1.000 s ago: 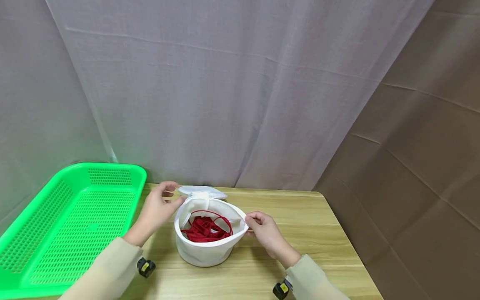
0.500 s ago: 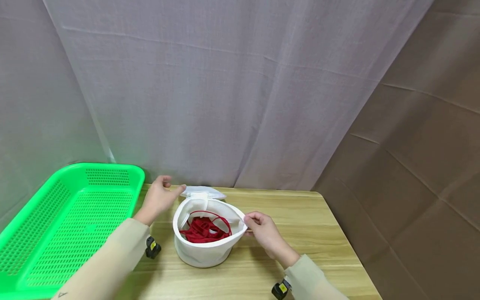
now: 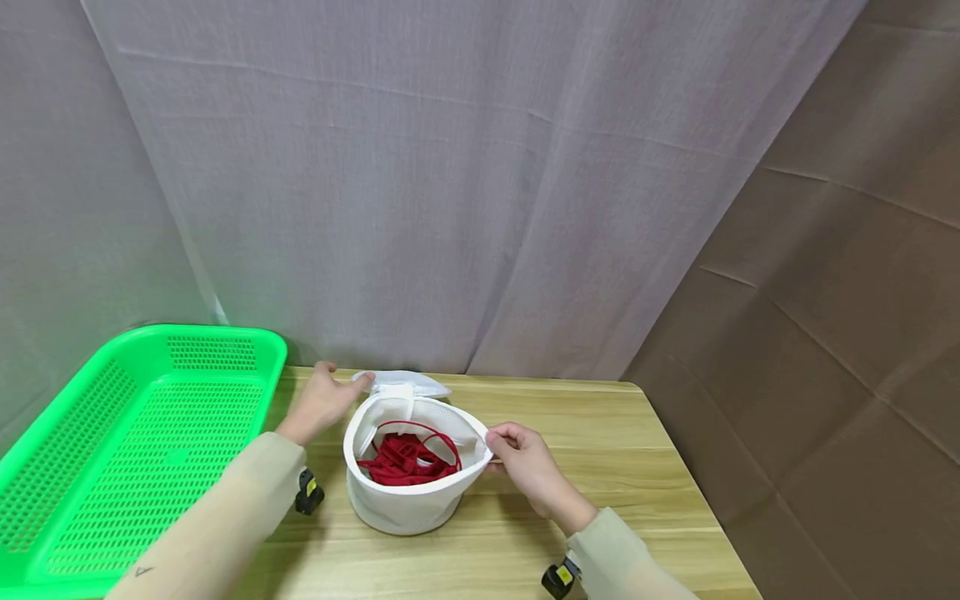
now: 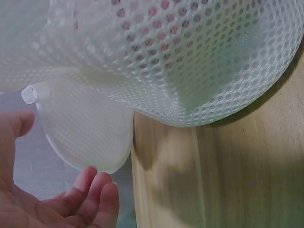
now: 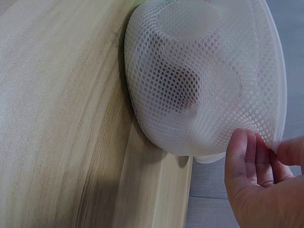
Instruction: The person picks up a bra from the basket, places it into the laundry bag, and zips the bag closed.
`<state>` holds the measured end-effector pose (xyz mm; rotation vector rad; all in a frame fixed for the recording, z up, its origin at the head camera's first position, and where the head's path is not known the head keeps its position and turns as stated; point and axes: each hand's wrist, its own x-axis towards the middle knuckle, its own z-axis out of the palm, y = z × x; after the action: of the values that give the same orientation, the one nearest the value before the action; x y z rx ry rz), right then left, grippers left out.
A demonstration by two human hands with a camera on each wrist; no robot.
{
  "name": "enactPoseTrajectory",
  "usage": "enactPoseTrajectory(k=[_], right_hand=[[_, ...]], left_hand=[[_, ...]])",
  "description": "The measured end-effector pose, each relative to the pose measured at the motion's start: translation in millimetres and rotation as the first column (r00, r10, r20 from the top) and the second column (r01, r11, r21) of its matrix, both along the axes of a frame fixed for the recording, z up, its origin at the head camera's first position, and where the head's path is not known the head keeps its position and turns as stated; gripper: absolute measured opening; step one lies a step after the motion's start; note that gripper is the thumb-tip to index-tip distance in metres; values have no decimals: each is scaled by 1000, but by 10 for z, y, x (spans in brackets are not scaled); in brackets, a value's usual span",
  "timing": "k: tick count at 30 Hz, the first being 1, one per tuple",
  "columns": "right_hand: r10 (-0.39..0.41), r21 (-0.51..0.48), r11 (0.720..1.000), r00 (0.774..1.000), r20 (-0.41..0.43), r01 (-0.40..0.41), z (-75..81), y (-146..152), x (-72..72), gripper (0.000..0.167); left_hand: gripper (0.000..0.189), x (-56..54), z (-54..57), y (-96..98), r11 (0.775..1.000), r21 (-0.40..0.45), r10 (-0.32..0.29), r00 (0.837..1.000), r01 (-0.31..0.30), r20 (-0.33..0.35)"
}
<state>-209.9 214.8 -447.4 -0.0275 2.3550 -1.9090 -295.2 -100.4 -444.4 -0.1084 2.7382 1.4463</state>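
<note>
A white mesh laundry bag stands on the wooden table, its round mouth unzipped and facing up. Inside lies a crumpled red garment with thin straps. Hinged at the far side, the bag's lid flap leans back behind the mouth. My left hand is beside that flap, thumb at its left edge in the head view; in the left wrist view its fingers are loosely bent, fingertips right at the flap's rim. With thumb and fingers, my right hand pinches the right corner of the bag's rim, drawing it into a point.
A large green perforated plastic basket sits to the left, close to my left forearm. Grey curtain hangs behind the table's back edge, and a brown cloth wall rises along the right side.
My left hand has moved from the bag's left rim up and away to the lid flap's edge. My right hand keeps its pinch on the rim, almost still.
</note>
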Motion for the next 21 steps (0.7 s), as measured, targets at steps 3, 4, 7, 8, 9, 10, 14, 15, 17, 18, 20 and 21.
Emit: enactPoseTrajectory(k=[3,4,7,8,9,10,14,15,17,18,20,21], right_hand=[[-1,5,1000,1000,3,1,-2,1,-2,22],[-2,6,1000,1000,3,2,-3,1,-1,22],[-6,6,1000,1000,1,6,-2,3,5,22],[-6,6,1000,1000,0,6,-1,3,6,22],[-8,6,1000,1000,1,8,0,3,8,22],[-9,6,1000,1000,1,9,2,4,10,22],[-9,8,1000,1000,7,9,7,8,15,22],[-8,8,1000,1000,7,8,7,8,17,22],[-5,8,1000,1000,7,5,3,11,20,22],[-2,6,1000,1000,6,2,2,12,23,23],[-1,2,1000,1000,7,1,-3,13,27,22],[0,2,1000,1000,7,0,-3,13,29,22]], left_hand=[[89,-8,-13,23,1000,18,-13,1000,14,-13],[87,-13,-17,32,1000,27,-15,1000,16,-17],[83,-27,-36,45,999,46,-27,999,28,-19],[83,-30,-41,49,998,53,-33,999,34,-18],[81,-32,-44,54,998,56,-35,999,36,-18],[80,-35,-49,59,997,64,-38,999,39,-18],[75,-26,-57,83,990,129,-51,998,54,-30],[75,-20,-58,88,987,148,-49,998,53,-30],[75,-6,-57,99,977,205,-47,999,50,-20],[75,1,-53,104,970,240,-46,999,47,-11],[76,13,-39,112,953,301,-46,999,39,16],[74,15,-32,115,943,332,-45,999,32,30]])
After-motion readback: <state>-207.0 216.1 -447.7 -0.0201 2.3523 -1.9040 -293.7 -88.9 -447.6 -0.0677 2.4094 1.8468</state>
